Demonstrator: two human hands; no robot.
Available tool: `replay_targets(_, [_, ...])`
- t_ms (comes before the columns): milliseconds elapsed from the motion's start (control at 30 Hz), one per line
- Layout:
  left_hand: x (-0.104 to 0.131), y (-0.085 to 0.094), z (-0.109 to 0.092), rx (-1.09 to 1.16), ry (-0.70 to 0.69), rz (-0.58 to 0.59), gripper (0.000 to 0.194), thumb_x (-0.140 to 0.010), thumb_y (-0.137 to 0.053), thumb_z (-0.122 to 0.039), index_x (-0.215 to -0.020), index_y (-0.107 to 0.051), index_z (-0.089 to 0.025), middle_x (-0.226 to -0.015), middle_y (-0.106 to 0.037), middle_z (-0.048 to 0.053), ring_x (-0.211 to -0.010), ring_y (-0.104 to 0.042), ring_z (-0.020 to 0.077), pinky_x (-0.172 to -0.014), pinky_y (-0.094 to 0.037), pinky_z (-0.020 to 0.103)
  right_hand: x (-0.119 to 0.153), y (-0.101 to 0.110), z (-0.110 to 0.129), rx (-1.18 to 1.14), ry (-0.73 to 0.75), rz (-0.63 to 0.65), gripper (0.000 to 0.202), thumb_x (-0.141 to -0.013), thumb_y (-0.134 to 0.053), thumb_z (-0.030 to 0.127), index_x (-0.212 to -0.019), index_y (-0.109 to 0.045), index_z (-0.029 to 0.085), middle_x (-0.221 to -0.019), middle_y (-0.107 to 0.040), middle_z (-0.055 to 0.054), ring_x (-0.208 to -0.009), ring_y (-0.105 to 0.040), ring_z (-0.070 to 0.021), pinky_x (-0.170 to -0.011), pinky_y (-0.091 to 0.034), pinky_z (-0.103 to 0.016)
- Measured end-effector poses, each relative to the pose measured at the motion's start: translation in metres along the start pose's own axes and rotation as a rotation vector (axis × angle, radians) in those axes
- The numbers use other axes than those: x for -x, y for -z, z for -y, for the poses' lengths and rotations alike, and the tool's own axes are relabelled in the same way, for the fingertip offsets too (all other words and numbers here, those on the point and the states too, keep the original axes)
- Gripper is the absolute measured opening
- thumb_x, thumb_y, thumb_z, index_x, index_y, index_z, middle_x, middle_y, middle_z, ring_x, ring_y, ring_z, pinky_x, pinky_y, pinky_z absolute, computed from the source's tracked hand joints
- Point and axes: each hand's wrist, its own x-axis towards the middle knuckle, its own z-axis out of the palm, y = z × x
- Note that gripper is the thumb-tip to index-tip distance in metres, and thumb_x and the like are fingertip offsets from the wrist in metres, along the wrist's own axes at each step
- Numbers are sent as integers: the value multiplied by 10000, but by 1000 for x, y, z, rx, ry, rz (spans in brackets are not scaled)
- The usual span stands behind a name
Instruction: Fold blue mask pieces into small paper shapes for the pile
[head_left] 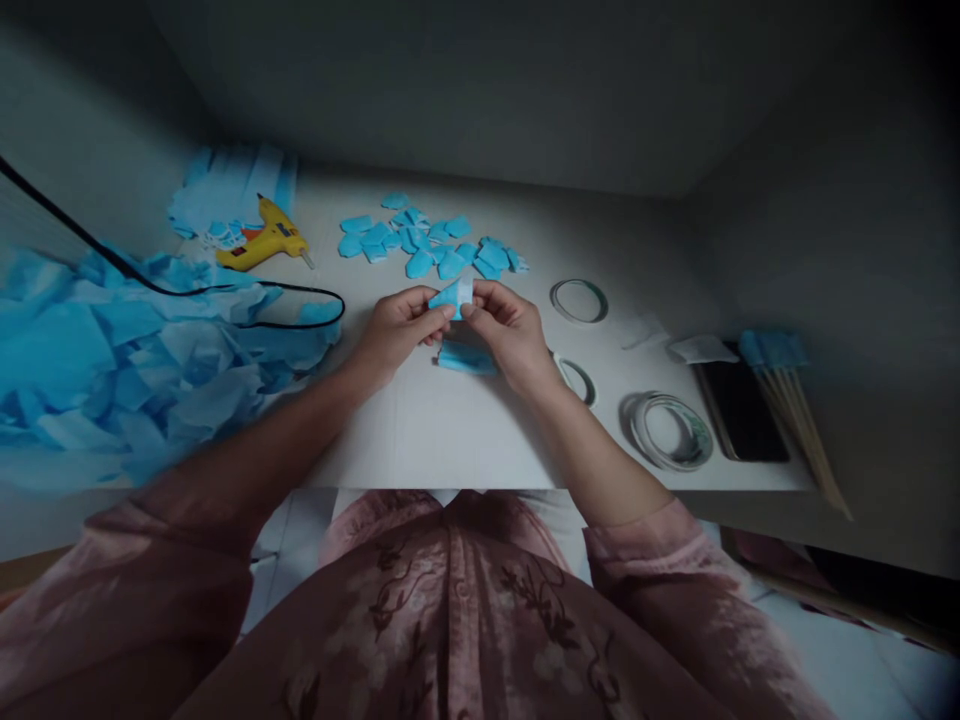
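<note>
You pinch the folded blue piece (452, 296) between the fingers of your left hand (405, 325) and right hand (510, 322), just above the counter (450, 440). Relative to that piece, small blue cutouts (416, 240) lie beyond, the yellow glue gun (266, 240) beyond and left.

I saw a small piece (452, 293), soft and thin, blue with a whitish part at its right end. Its left end came to a point. It was up over the table (435, 440), pinched between the left hand (399, 325) and the right hand (514, 325)
</note>
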Motion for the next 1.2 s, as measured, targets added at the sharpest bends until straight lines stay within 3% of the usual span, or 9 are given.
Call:
replay_targets(200, [0, 1, 0, 30, 17, 8, 180, -761, -797, -300, -760, -670, -172, -612, -632, -28, -545, -555, 86, -569, -445, 232, 2, -1, 2, 0, -9, 30, 468, -744, -858, 618, -966, -757, 219, -784, -652, 33, -746, -606, -123, -781, -554, -300])
replay_targets(367, [1, 1, 0, 88, 45, 34, 167, -781, -768, -273, -733, -638, -180, -588, -605, -27, -530, -538, 86, -542, -423, 230, -1, 7, 9, 6, -6, 16, 451, -807, -793, 624, -1059, -776, 251, -979, -732, -8, -911, -672, -159, -911, -570, -341])
replay_targets(433, [2, 0, 0, 78, 49, 56, 176, -780, -768, -269, -721, -628, -182, -585, -602, -25, -534, -532, 87, -542, -424, 230, -2, 10, 11, 70, 28, -3, 499, -758, -831, 636, -1089, -769, 268, -983, -719, -8, -922, -661, -164, -880, -569, -329])
replay_targets(533, [4, -2, -1, 45, 46, 84, 205, -774, -772, -274, -690, -609, -183, -567, -590, -21, -528, -516, 88, -540, -427, 233, -3, 10, 11, 146, 56, 2, 486, -708, -878, 606, -1034, -772, 260, -819, -639, 26, -787, -600, -136, -746, -534, -283])
replay_targets(733, [7, -5, -3, -28, 15, 122, 224, -768, -777, -285, -675, -597, -188, -559, -576, -24, -522, -506, 86, -521, -417, 227, -2, 9, 11, 242, 100, -10, 372, -754, -851, 559, -820, -724, 216, -692, -592, 48, -655, -511, -105, -641, -444, -261])
replay_targets(967, [7, -4, -3, 39, 12, 151, 196, -783, -753, -289, -702, -606, -188, -565, -584, -23, -521, -514, 88, -525, -419, 230, 4, 10, 23, 368, 216, -38, 187, -879, -746, 399, -840, -745, 217, -797, -718, 14, -736, -623, -133, -734, -525, -285])
replay_targets(1200, [5, -2, -2, 180, 69, 159, 213, -782, -782, -327, -763, -621, -189, -620, -593, -24, -562, -545, 97, -561, -444, 244, 1, 18, 43, 680, 435, 116, 159, -967, -658, 283, -960, -813, 248, -950, -804, -29, -905, -703, -198, -900, -543, -363])
